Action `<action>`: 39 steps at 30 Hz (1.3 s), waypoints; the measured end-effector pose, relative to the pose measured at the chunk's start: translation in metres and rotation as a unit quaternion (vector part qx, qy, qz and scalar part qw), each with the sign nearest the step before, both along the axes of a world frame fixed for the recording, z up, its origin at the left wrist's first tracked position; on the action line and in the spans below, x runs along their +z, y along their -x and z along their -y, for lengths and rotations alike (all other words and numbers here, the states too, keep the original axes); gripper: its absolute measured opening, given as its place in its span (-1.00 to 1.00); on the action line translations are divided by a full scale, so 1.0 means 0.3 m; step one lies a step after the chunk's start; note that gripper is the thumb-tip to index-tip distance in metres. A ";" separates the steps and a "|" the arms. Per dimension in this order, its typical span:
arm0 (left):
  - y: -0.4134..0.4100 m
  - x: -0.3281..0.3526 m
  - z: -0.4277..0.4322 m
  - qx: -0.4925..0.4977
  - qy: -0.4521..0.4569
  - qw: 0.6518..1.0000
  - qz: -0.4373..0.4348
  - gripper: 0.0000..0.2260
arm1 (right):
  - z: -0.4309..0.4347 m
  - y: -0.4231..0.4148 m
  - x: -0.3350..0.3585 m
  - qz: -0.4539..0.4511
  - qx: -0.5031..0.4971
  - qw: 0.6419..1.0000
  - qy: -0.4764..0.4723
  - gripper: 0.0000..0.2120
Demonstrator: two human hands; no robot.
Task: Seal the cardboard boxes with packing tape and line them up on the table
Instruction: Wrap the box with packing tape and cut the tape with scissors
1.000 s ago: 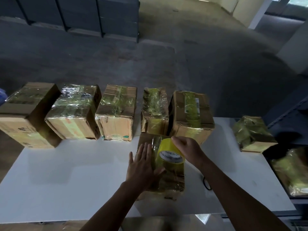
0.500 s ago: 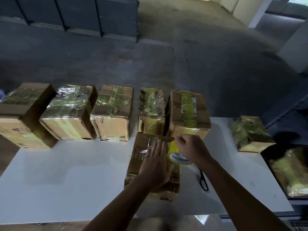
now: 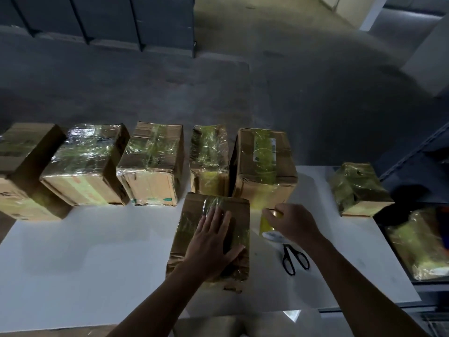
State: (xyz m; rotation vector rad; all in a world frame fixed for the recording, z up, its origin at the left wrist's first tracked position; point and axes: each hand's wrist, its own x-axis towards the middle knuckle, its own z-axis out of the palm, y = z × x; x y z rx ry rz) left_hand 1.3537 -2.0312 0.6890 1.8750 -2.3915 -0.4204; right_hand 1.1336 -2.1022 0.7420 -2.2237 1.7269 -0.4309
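White table (image 3: 85, 259) is standing on a grey concrete floor (image 3: 291, 88). Dark metal cabinets (image 3: 109, 18) are lining the far side, top left, in dim light.

Along the table's far edge a row of five taped boxes (image 3: 150, 164) is sitting side by side, the leftmost cut off by the frame. All are closed, so the contents are hidden.

In front of the fourth and fifth, a sixth box (image 3: 238, 215) is lying lengthwise, tape shining across its top. Left hand (image 3: 211, 242) is pressing flat on that top, fingers straight and spread.

Just right of it, right hand (image 3: 294, 222) is gripping a yellow tape roll (image 3: 266, 224), fingers curled over it. The roll is down at table level, possibly touching the surface.

Black scissors (image 3: 294, 259) are lying beside the right forearm.

Further right, a small wrapped box (image 3: 357, 188) is sitting alone near the table's corner. Past the edge, another wrapped parcel (image 3: 418, 246) is resting lower down.
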 end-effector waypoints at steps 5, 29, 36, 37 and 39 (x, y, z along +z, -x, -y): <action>0.004 0.014 0.006 -0.014 -0.013 1.000 0.022 -0.20 | -0.016 -0.007 -0.103 0.001 -0.063 0.992 -0.111 -0.56; 0.125 0.154 0.017 0.133 -0.102 0.986 -0.022 -0.32 | 0.023 -0.082 -0.067 0.102 -0.015 0.979 -0.177 -0.53; -0.098 0.169 -0.004 0.149 -0.063 0.970 -0.179 -0.32 | 0.044 -0.221 0.083 0.190 0.089 0.968 -0.134 -0.61; -0.124 0.166 -0.010 0.144 -0.056 0.968 -0.199 -0.32 | 0.044 -0.244 0.096 0.204 0.096 0.964 -0.140 -0.62; -0.168 0.173 -0.025 0.145 -0.044 0.960 -0.235 -0.34 | 0.046 -0.288 0.116 0.227 0.107 0.957 -0.149 -0.66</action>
